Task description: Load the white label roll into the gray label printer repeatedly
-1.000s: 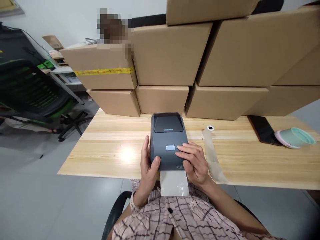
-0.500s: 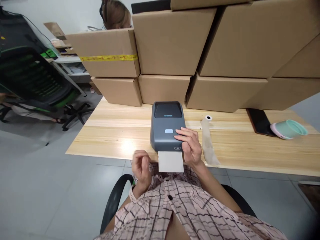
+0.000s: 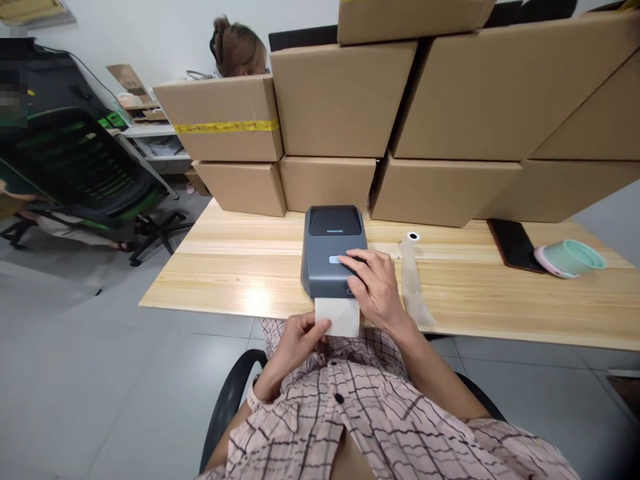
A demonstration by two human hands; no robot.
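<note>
A dark grey label printer (image 3: 320,277) stands at the front edge of the wooden table. From its front slot a white paper label (image 3: 344,319) sticks out over the edge. My left hand (image 3: 299,340) pinches the label's left edge, thumb on top. Over the printer's right side lies my right hand (image 3: 374,283), fingers spread and holding nothing, with a fingertip at the light-coloured button (image 3: 335,259). To the right, a small white roll (image 3: 413,237) has a translucent strip (image 3: 414,287) trailing toward the front edge.
Stacked cardboard boxes (image 3: 345,100) line the table's back. A black phone (image 3: 515,245) and a mint-green cup (image 3: 573,258) are at the right. An office chair (image 3: 75,160) stands at the left; a person's head (image 3: 239,50) shows behind the boxes.
My left hand has moved right and taken hold of the label's edge. My right hand has shifted left, its fingertip now at the button. The camera view has tilted up slightly.
</note>
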